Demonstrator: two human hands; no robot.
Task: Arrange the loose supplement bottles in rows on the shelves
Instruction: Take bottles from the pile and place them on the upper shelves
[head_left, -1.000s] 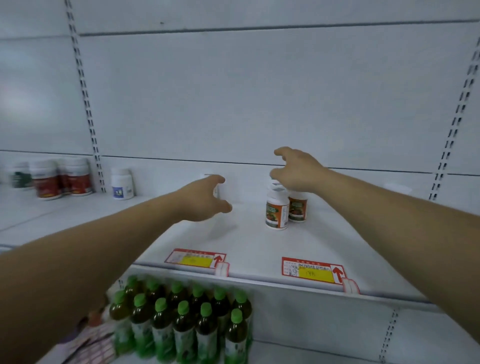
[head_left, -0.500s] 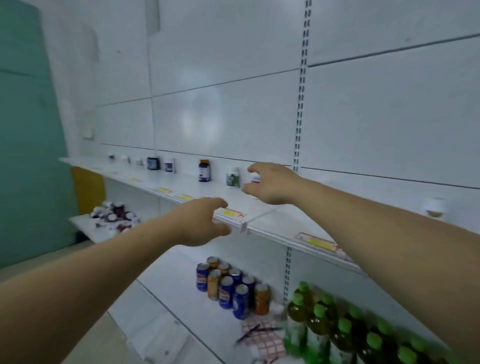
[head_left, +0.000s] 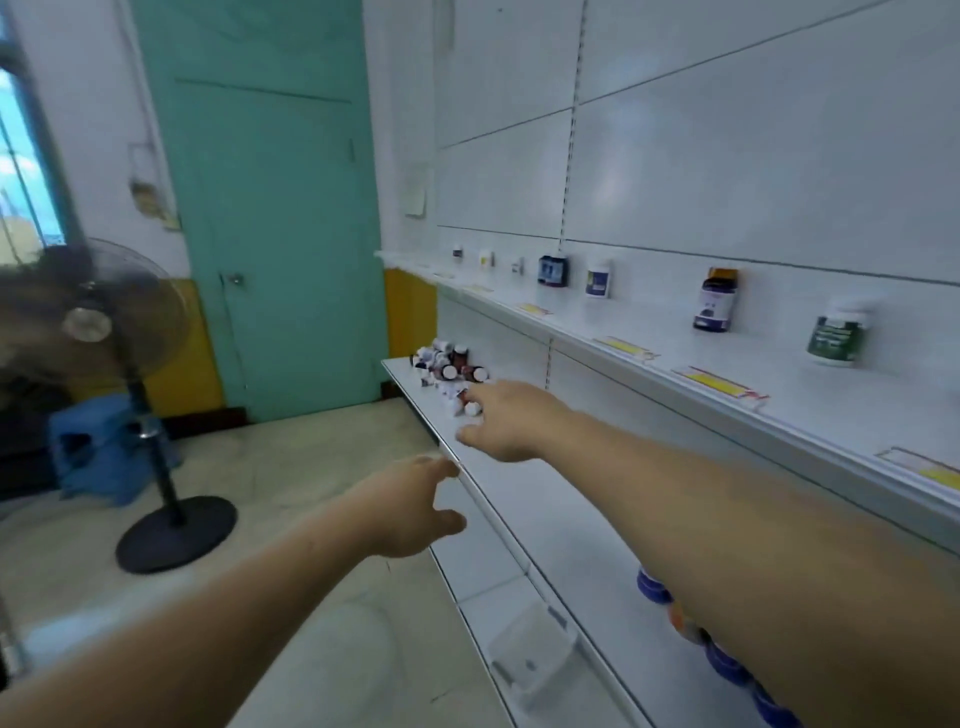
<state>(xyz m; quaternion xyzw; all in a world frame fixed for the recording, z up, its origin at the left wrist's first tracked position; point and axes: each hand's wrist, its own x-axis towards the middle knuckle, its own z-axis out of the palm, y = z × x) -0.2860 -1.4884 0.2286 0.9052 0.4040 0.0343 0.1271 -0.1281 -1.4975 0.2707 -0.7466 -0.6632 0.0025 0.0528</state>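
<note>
A heap of loose supplement bottles (head_left: 448, 368) lies at the far left end of the middle shelf (head_left: 524, 499). My right hand (head_left: 506, 421) stretches out over that shelf just short of the heap, fingers spread and holding nothing. My left hand (head_left: 410, 506) hovers off the shelf's front edge, lower and nearer to me, fingers relaxed and empty. On the upper shelf (head_left: 675, 358) single bottles stand spaced apart: a green one (head_left: 836, 338), a dark purple one (head_left: 717, 304), a white one (head_left: 597, 278) and a dark blue one (head_left: 552, 270).
A standing fan (head_left: 119, 332) and a blue stool (head_left: 106, 441) are on the floor at the left, before a teal door (head_left: 275, 208). Cans (head_left: 722, 665) sit on the lowest shelf under my right forearm. Yellow price tags line the upper shelf's edge.
My view has swung left from the orange-labelled bottles on the upper shelf. Both hands have left those bottles and now reach toward the heap on the middle shelf.
</note>
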